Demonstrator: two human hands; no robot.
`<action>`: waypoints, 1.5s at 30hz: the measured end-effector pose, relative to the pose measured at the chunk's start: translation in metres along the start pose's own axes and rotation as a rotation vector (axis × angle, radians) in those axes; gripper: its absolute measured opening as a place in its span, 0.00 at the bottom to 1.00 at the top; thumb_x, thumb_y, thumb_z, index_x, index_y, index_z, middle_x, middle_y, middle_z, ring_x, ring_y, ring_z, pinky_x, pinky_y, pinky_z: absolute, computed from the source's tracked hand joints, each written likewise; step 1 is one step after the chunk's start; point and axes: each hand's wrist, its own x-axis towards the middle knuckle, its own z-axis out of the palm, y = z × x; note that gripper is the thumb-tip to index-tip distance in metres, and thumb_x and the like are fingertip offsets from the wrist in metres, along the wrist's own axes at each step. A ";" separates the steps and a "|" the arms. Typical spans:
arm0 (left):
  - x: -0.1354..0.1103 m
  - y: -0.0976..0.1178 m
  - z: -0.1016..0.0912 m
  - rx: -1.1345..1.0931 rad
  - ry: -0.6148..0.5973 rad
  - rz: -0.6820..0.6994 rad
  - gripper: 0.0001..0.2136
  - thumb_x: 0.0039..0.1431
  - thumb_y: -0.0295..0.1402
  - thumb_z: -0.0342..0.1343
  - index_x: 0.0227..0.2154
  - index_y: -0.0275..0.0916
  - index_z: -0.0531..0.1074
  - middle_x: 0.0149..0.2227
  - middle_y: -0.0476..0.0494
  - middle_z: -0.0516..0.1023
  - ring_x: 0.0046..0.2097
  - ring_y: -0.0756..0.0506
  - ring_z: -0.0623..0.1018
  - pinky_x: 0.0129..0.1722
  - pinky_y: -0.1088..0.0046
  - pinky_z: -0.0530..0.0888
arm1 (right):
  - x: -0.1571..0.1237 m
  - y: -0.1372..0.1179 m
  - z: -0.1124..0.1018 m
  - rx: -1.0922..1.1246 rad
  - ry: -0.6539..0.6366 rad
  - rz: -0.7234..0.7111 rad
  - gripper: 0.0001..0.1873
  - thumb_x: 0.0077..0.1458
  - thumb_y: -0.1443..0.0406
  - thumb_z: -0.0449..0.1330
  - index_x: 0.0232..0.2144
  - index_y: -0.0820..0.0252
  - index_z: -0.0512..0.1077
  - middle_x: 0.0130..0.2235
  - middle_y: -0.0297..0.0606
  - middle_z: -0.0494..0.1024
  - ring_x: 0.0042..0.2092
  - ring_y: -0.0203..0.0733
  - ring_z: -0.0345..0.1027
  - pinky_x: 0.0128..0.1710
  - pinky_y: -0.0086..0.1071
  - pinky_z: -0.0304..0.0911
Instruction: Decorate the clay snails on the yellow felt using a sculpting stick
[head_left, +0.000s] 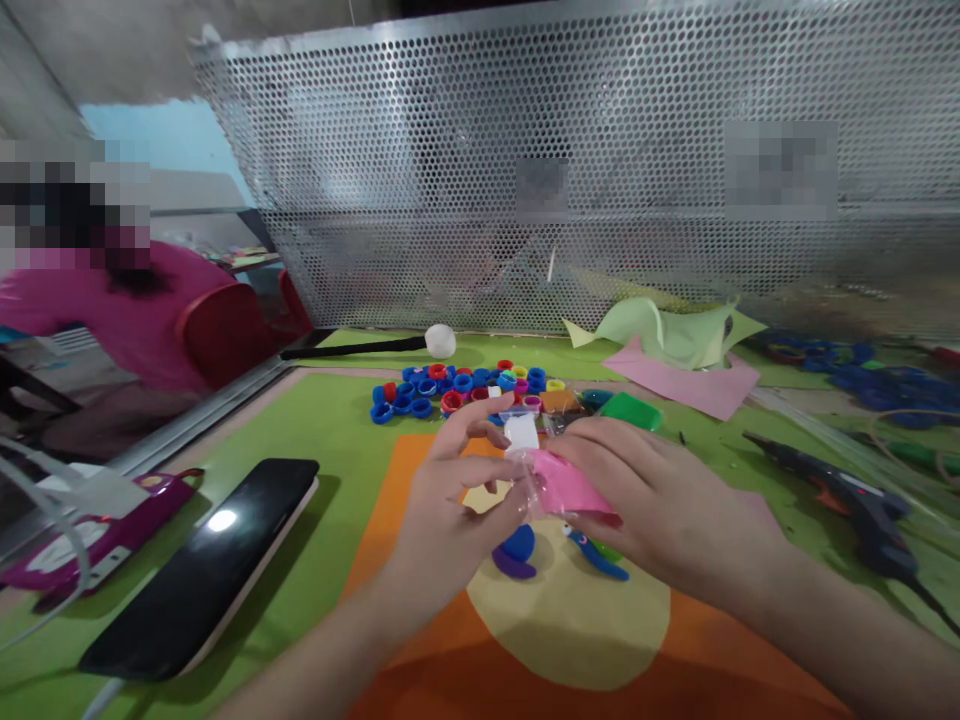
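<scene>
A small clear plastic bag (564, 484) with something bright pink in it is held between my hands over the middle of the work surface. The thumb and fingers of my left hand (448, 508) pinch its left edge. Around its right side, my right hand (656, 492) is closed, with the fingertips partly hidden. Below the bag lie a blue and purple piece (516, 552) and a small blue and green figure (596, 556) with an eye. They rest on a pale yellow circle (570, 640) on an orange sheet (409, 665).
Several bottle caps (420, 400) lie behind my hands. To the left are a black phone (217, 570) and a purple power strip (112, 530); to the right, a glue gun (847, 500). Paper scraps (686, 375) sit before a perforated metal panel (450, 150). A person in pink (142, 310) sits at left.
</scene>
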 end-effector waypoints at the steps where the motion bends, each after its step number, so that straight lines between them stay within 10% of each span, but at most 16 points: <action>1: 0.000 -0.001 0.000 0.000 0.000 0.007 0.07 0.51 0.24 0.57 0.21 0.40 0.74 0.52 0.43 0.65 0.41 0.47 0.70 0.30 0.75 0.73 | 0.001 -0.001 -0.001 -0.002 -0.007 0.003 0.19 0.65 0.66 0.39 0.37 0.68 0.68 0.36 0.49 0.74 0.37 0.48 0.70 0.34 0.38 0.70; 10: -0.003 -0.003 0.002 -0.032 0.069 0.024 0.07 0.49 0.24 0.57 0.22 0.42 0.75 0.47 0.44 0.66 0.40 0.47 0.70 0.31 0.73 0.72 | 0.001 -0.002 -0.001 -0.015 -0.030 0.027 0.18 0.65 0.66 0.40 0.37 0.68 0.68 0.36 0.51 0.74 0.35 0.49 0.71 0.29 0.40 0.71; 16: 0.007 -0.014 -0.006 -0.244 0.216 -0.149 0.04 0.52 0.30 0.59 0.27 0.46 0.79 0.44 0.46 0.70 0.43 0.47 0.70 0.37 0.72 0.72 | -0.006 0.003 0.002 0.050 0.053 0.394 0.20 0.59 0.56 0.52 0.47 0.64 0.62 0.43 0.48 0.71 0.45 0.54 0.67 0.37 0.43 0.70; 24: 0.008 -0.011 -0.001 -0.485 0.056 -0.200 0.06 0.53 0.37 0.58 0.33 0.43 0.77 0.25 0.48 0.77 0.21 0.52 0.69 0.19 0.76 0.67 | -0.003 0.003 -0.001 0.257 -0.011 0.585 0.23 0.57 0.56 0.53 0.51 0.61 0.59 0.47 0.46 0.67 0.48 0.52 0.64 0.44 0.45 0.66; 45: 0.006 -0.008 -0.006 -0.348 -0.064 -0.199 0.06 0.55 0.35 0.56 0.27 0.39 0.68 0.25 0.52 0.69 0.25 0.53 0.67 0.24 0.78 0.65 | -0.002 0.002 -0.003 0.415 -0.073 0.721 0.18 0.52 0.57 0.58 0.44 0.53 0.63 0.41 0.36 0.75 0.39 0.48 0.70 0.37 0.41 0.65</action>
